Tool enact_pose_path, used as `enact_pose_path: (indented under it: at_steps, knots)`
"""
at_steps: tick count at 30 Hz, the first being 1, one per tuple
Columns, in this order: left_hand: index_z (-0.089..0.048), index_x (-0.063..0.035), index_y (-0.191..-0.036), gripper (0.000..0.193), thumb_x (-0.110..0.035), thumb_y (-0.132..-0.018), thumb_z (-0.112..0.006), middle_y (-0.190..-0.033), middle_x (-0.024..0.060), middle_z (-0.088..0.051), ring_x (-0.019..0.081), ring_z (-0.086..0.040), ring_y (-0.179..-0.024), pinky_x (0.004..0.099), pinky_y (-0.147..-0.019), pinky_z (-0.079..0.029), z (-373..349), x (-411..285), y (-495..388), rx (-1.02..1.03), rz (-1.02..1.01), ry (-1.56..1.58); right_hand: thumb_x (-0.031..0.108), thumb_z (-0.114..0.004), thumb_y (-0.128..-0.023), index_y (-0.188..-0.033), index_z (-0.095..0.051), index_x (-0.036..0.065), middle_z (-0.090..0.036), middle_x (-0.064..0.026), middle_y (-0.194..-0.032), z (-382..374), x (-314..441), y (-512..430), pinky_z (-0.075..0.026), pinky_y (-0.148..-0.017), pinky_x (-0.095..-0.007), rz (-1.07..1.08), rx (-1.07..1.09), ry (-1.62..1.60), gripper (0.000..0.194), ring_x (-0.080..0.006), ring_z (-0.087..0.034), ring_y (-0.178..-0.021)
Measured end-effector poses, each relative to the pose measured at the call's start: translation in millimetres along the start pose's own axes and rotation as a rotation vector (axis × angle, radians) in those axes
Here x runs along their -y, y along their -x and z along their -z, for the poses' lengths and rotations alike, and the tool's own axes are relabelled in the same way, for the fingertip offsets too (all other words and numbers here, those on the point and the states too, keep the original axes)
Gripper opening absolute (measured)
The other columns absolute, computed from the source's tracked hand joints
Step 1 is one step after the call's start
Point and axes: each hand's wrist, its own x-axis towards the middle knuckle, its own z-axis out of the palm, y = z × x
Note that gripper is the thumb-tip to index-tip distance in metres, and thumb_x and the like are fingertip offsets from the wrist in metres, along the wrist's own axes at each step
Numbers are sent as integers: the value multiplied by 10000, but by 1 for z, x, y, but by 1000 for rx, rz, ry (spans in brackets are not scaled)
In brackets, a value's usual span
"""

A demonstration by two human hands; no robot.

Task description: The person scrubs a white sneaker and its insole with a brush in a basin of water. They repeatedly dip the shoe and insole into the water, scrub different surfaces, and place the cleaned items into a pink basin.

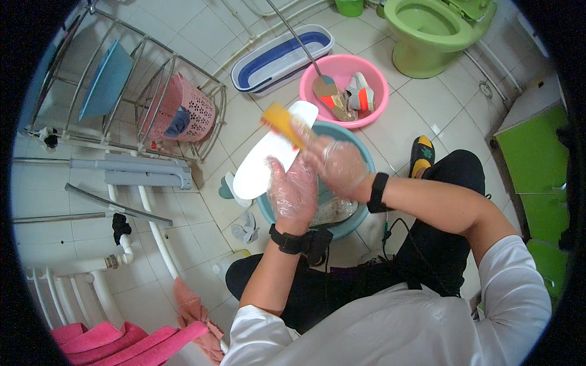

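My left hand (294,190), in a clear plastic glove, grips a flat white sole-shaped piece (256,167) by its edge, above a teal basin (370,160). Held in my right hand (341,162), gloved the same way, is a yellow scrubbing brush (280,122) lying over the upper half of the white piece. Its bristle side faces the piece; contact is hard to make out because of blur. Below my hands, a pale, wet-looking object (336,212) shows inside the basin, partly hidden by my left hand and wrist.
A pink basin (382,87) holds shoes with orange patches (361,94), and a metal pole (293,34) reaches into it. Behind stand a blue-white bucket (281,57) and a green toilet (425,41). At left are a metal rack (132,32) and a pink basket (194,107).
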Motion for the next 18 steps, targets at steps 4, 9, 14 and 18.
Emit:
enact_pose_path:
  at_steps: [4,9,14,18]
  knots:
    - [-335,-44,-1585,644,-515,-1152,-265,-1560,175,-452,309,-449,-1440,439,-1233,-344,6,0,0,-12,34,-58,204,-578,-1022,-1633,-365,123,-697,-165,-947,4,2,1,-559,-637,-491,-35,180,13,652,-379,-688,-798]
    - [-358,-43,-1578,679,-552,-1144,-244,-1548,151,-481,300,-472,-1425,443,-1219,-368,13,0,-3,134,-11,16,222,-577,-1035,-1648,-340,134,-685,-193,-944,9,6,-1,-554,-660,-503,-48,83,-75,663,-391,-686,-794]
    - [-334,-2,-1582,717,-558,-1142,-230,-1586,178,-448,314,-447,-1455,440,-1243,-337,12,0,-3,91,52,-47,238,-563,-1048,-1641,-347,109,-692,-205,-1000,6,1,-4,-560,-695,-481,107,131,-49,645,-391,-688,-855]
    - [-394,-6,-1532,721,-585,-1135,-230,-1427,144,-561,283,-559,-1305,427,-1162,-421,14,1,-3,119,-14,79,249,-534,-1071,-1651,-350,132,-695,-232,-1205,11,3,-4,-575,-797,-448,-102,183,-13,620,-395,-699,-981]
